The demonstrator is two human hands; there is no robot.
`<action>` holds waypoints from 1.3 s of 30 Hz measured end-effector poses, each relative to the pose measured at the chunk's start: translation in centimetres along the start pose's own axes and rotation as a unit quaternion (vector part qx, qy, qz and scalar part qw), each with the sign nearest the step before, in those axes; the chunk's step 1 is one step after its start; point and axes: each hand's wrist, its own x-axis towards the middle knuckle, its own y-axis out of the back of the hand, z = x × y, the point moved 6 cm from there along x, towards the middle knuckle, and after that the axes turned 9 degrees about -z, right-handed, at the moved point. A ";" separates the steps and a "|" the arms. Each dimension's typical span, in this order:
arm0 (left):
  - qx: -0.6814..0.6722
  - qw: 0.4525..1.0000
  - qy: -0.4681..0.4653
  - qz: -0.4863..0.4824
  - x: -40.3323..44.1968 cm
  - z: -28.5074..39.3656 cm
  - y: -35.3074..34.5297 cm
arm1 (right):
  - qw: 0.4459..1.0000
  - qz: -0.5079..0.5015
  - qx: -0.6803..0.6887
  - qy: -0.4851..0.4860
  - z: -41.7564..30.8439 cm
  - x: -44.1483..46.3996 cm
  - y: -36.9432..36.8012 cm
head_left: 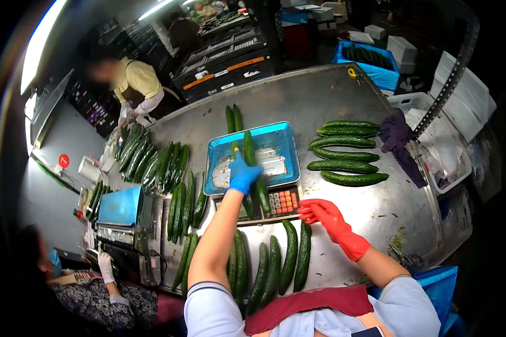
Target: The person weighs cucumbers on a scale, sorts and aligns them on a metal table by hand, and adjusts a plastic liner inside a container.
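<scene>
My left hand [244, 173], in a blue glove, is closed over cucumbers on the blue tray [275, 132] of a weighing scale. One long cucumber [248, 143] runs under the palm and out past the tray's near edge, over the scale's front panel. A second cucumber lies beside it, partly hidden by my hand. To the right, my right hand [329, 220], in a red glove, holds nothing. Its fingers stretch toward the scale's keypad [283, 202]; whether they touch it I cannot tell. Several cucumbers [289, 255] lie between the scale and my body.
Several cucumbers [348, 143] lie in a stack at right, near a dark cloth [399, 140]. Bagged cucumbers [171, 163] lie at left by a blue-topped machine [120, 206]. Two people [140, 84] work at left. A white basket [455, 174] stands off the table's right edge.
</scene>
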 end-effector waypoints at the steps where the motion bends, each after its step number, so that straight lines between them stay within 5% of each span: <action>1: -0.012 0.999 -0.041 0.011 -1.8 1.3 0.1 | 1.000 -0.023 0.011 -0.001 -0.2 0.8 -0.9; 5: -0.074 0.978 -0.194 0.035 -10.5 5.8 -1.9 | 0.994 -0.034 0.093 -0.050 0.8 2.0 -5.0; 6: -0.107 0.975 -0.194 0.008 -12.1 6.2 -3.1 | 0.998 0.006 -0.052 -0.027 0.6 1.6 -4.8; 7: -0.111 0.971 -0.210 0.011 -13.8 6.8 -4.0 | 0.999 -0.007 0.001 0.047 0.0 1.2 -5.1; 9: -0.179 0.962 -0.207 -0.018 -16.0 7.2 -6.5 | 0.995 -0.033 0.078 0.046 -1.8 -3.1 -4.7; 10: -0.226 0.946 -0.222 -0.059 -17.2 7.6 -8.3 | 0.995 -0.007 0.025 0.094 -1.2 -4.4 -3.1; 11: -0.196 0.951 -0.240 -0.023 -18.3 7.8 -10.5 | 0.997 0.026 -0.006 0.072 -0.5 -6.3 -1.5; 13: -0.267 0.937 -0.195 -0.117 -20.2 8.3 -15.3 | 0.994 0.086 -0.064 0.030 0.3 -10.1 1.3; 17: -0.219 0.952 -0.161 -0.142 -21.3 8.2 -22.6 | 0.898 0.254 -0.358 0.015 2.3 -14.9 5.9; 20: -0.119 0.961 -0.215 -0.128 -20.9 5.9 -26.6 | 0.798 0.272 -0.535 -0.055 4.4 -16.7 7.1; 21: -0.237 0.929 -0.228 -0.170 -20.6 5.9 -26.7 | 0.813 0.261 -0.519 -0.036 4.7 -16.9 7.0; 23: -0.249 0.923 -0.155 -0.249 -20.7 4.5 -27.5 | 0.844 0.239 -0.480 0.004 5.3 -17.0 6.4; 27: -0.401 0.860 -0.149 -0.277 -20.4 4.7 -26.5 | 0.897 0.227 -0.374 0.063 7.2 -16.7 7.5; 28: -0.283 0.919 -0.120 -0.248 -20.0 3.1 -27.4 | 0.893 0.233 -0.380 0.061 7.5 -16.5 7.7; 31: -0.307 0.915 -0.135 -0.225 -19.8 2.2 -28.1 | 0.886 0.229 -0.399 0.052 8.2 -15.5 8.4; 34: -0.321 0.892 -0.087 -0.307 -20.9 2.8 -27.3 | 0.898 0.187 -0.396 0.053 8.2 -15.0 8.8; 37: -0.340 0.893 -0.086 -0.282 -20.7 2.3 -27.7 | 0.955 0.201 -0.219 -0.011 8.8 -14.7 9.3; 39: -0.364 0.882 -0.064 -0.293 -21.1 2.4 -27.6 | 0.931 0.195 -0.309 -0.010 9.3 -14.4 9.6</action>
